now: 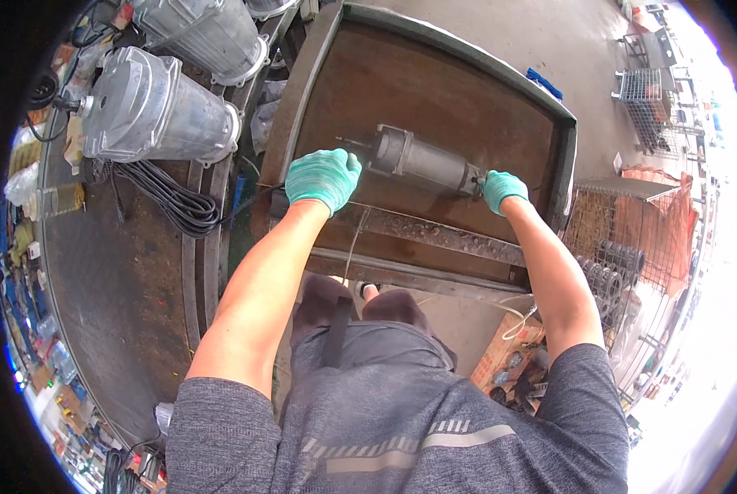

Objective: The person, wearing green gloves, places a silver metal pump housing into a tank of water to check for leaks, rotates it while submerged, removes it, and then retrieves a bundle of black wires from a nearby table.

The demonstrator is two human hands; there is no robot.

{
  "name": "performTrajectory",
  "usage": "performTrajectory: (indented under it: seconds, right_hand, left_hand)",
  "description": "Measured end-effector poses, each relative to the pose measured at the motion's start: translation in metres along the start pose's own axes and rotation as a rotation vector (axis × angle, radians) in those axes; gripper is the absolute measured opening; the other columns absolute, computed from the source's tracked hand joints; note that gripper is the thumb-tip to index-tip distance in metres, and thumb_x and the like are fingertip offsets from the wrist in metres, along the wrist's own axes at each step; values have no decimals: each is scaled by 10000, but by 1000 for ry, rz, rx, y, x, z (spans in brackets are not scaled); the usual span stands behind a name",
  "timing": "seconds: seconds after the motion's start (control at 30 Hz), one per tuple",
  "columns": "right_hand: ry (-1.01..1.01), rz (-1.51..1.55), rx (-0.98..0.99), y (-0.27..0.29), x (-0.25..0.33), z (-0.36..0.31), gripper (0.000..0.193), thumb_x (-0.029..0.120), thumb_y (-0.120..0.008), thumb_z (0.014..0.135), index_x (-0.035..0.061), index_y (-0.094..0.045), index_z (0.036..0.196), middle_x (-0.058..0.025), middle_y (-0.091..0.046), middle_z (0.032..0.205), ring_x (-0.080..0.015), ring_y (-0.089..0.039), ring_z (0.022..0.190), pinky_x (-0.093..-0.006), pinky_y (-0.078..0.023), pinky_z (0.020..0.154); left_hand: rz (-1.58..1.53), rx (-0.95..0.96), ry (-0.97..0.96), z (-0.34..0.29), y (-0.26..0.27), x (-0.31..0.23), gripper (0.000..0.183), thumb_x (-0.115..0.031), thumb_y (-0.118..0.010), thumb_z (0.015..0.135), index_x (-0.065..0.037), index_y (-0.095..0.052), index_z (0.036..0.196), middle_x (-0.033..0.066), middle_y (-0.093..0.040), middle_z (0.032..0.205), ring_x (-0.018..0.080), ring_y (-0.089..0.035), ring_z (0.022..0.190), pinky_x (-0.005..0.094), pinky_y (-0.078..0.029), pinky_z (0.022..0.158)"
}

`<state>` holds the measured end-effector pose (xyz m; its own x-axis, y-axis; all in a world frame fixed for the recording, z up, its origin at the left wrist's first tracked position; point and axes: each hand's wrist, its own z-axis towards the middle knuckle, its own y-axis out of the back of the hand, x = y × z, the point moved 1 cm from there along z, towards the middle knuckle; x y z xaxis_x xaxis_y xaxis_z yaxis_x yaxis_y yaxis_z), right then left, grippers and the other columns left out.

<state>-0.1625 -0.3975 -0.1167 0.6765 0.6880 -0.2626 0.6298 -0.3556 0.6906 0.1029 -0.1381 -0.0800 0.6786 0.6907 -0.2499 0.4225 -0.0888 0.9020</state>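
Note:
A grey metal cylinder, like a pump or motor body (pixel 426 162), lies slantwise over the brown bottom of a shallow metal tank (pixel 459 41). A thin shaft sticks out of its left end, beside my left hand (pixel 325 179). That hand, in a green knit glove, is closed; its fingers curl away from view, so what they hold is hidden. My right hand (pixel 502 189), in a matching glove, is closed around a small fitting (pixel 474 179) at the cylinder's right end. The cylinder's middle is touched by neither hand.
Large cast metal housings (pixel 167 107) stand on the workbench (pixel 113 272) at left, with a coiled black cable (pixel 167 198) below them. A perforated metal bar (pixel 443 233) crosses the tank's near side. Wire cages (pixel 644 99) stand at right, and a blue cloth (pixel 543 82) lies beyond the tank.

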Motion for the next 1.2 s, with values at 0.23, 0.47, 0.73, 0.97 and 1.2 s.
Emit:
performTrajectory:
  seconds: [0.23, 0.47, 0.73, 0.97, 1.2]
  right_hand:
    - [-37, 55, -81, -11, -3, 4, 227, 138, -642, 917, 112, -775, 1100, -181, -751, 1173, -369, -723, 1101, -447, -592, 896]
    - [-18, 46, -44, -10, -3, 4, 229, 141, -626, 928, 108, -766, 1106, -183, -751, 1170, -370, -722, 1106, -452, -593, 901]
    - [-16, 41, -87, -13, -3, 3, 218, 149, -612, 936, 104, -764, 1086, -188, -753, 1157, -371, -728, 1084, -456, -593, 894]
    - [-15, 36, -82, -15, -4, 5, 210, 151, -630, 928, 109, -766, 1082, -183, -759, 1138, -367, -735, 1069, -452, -597, 880]
    - [-18, 28, -86, -9, 0, 0, 210, 146, -635, 924, 111, -774, 1078, -177, -758, 1150, -364, -734, 1072, -444, -598, 880]
  left_hand:
    - [-3, -14, -24, 1, -1, 1, 423, -397, -472, 1005, -126, -787, 932, 166, -765, 964, 375, -738, 918, 487, -577, 847]
    - [18, 2, -12, 1, 0, 0, 416, -402, -473, 1007, -133, -783, 946, 162, -765, 974, 374, -737, 924, 489, -576, 851]
    - [26, -7, -9, 2, -3, -1, 420, -409, -478, 1004, -132, -786, 935, 165, -766, 957, 375, -739, 914, 490, -580, 838]
    - [25, -60, -17, 4, -9, 1, 411, -440, -524, 1012, -133, -764, 880, 197, -747, 894, 400, -726, 861, 516, -572, 791]
    - [33, -52, -11, 4, -9, 2, 413, -439, -520, 1016, -130, -763, 892, 196, -750, 926, 396, -726, 890, 513, -570, 819]
